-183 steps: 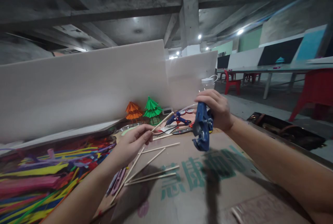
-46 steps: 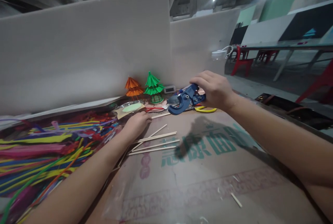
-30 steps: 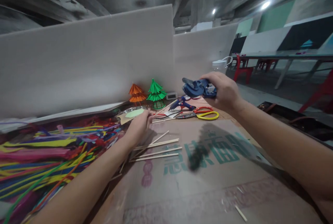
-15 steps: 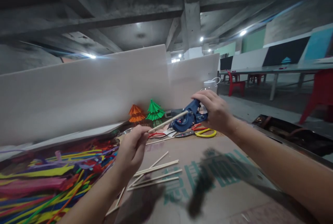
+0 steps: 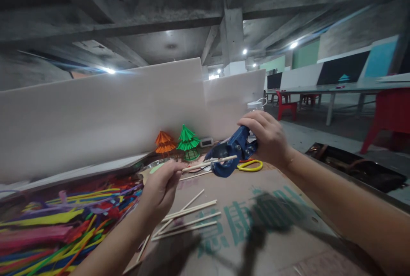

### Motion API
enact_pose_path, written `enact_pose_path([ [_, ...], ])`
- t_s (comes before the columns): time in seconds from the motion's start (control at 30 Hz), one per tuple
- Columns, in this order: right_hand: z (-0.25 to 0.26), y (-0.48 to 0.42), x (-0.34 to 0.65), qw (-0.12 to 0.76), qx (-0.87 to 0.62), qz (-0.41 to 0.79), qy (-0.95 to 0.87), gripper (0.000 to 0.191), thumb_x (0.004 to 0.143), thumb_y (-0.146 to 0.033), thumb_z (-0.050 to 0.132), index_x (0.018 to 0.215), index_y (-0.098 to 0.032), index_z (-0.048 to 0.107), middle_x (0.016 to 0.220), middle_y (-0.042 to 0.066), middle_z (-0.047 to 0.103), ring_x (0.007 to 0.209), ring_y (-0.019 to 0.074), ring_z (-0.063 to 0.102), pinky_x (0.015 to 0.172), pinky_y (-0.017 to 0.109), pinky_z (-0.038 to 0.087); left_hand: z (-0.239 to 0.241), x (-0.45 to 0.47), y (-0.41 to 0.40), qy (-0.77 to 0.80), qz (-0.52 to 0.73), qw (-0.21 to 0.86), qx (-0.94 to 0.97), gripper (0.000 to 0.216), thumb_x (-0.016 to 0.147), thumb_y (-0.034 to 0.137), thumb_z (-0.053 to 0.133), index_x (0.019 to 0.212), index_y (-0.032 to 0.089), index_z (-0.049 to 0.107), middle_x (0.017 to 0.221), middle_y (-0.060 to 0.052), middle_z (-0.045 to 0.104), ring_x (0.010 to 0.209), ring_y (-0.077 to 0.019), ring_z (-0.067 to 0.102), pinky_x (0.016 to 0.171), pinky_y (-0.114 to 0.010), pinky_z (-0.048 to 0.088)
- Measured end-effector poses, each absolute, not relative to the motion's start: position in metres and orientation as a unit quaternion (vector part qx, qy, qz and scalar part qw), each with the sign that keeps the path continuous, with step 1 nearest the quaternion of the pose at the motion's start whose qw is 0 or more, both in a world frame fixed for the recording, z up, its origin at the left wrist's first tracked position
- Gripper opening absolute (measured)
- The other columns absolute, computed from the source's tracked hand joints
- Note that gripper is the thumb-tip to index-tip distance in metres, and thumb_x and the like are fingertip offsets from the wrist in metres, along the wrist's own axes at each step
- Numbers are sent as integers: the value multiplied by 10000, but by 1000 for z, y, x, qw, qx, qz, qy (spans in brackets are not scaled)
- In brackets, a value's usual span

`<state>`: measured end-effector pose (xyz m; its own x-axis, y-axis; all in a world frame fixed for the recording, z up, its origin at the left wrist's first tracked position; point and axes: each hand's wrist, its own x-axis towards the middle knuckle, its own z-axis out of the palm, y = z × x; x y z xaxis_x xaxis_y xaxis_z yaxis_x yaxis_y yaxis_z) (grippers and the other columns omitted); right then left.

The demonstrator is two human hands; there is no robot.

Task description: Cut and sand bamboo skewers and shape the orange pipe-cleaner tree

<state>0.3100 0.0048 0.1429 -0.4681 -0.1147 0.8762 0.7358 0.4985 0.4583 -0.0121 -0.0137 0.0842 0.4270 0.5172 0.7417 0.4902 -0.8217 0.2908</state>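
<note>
A thin wooden stick point(image 5: 198, 165) is pinched between the thumb and fingers of my left hand point(image 5: 164, 184). My right hand point(image 5: 268, 138) is wrapped round the handles of a blue pipe cutter point(image 5: 238, 143), held above the cardboard. The stick's far end crosses the cutter's curved jaw; I cannot tell whether the blade touches it. Several more wooden sticks point(image 5: 192, 206) lie loosely crossed on the cardboard point(image 5: 272, 233) below my hands. Behind the cutter, the yellow handle point(image 5: 251, 165) of a pair of scissors shows.
Colourful pipe cleaners point(image 5: 70, 220) heap up on the left. At the back stand an orange paper-like tree point(image 5: 165, 141) and a green one point(image 5: 188, 141), before a white panel point(image 5: 128, 109). A lidded clear bottle point(image 5: 255, 105) stands behind my right hand. A dark box point(image 5: 355, 167) is at right.
The stick has tilted down to nearly level, its far end now across the cutter's jaw. The cutter has turned and dropped slightly. The whole view has shifted a little.
</note>
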Motion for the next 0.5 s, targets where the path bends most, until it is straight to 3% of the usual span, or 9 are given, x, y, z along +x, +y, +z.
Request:
enact_pose_path([
  [0.27,143,-3,307,482,-202,-462,-716,140,824,-223,615,945,-199,549,816,98,669,727,248,572,661,378,489,85,-10,-16,287,431,26,855,233,1032,248,394,954,196,608,845,-23,612,754,-153,570,704,-240,429],
  [0.5,143,-5,309,482,-193,-444,-730,121,807,-217,599,909,-226,533,758,50,631,672,210,533,619,346,467,87,-2,-23,279,422,22,862,282,1046,296,370,922,201,605,784,-12,608,689,-154,535,697,-255,419],
])
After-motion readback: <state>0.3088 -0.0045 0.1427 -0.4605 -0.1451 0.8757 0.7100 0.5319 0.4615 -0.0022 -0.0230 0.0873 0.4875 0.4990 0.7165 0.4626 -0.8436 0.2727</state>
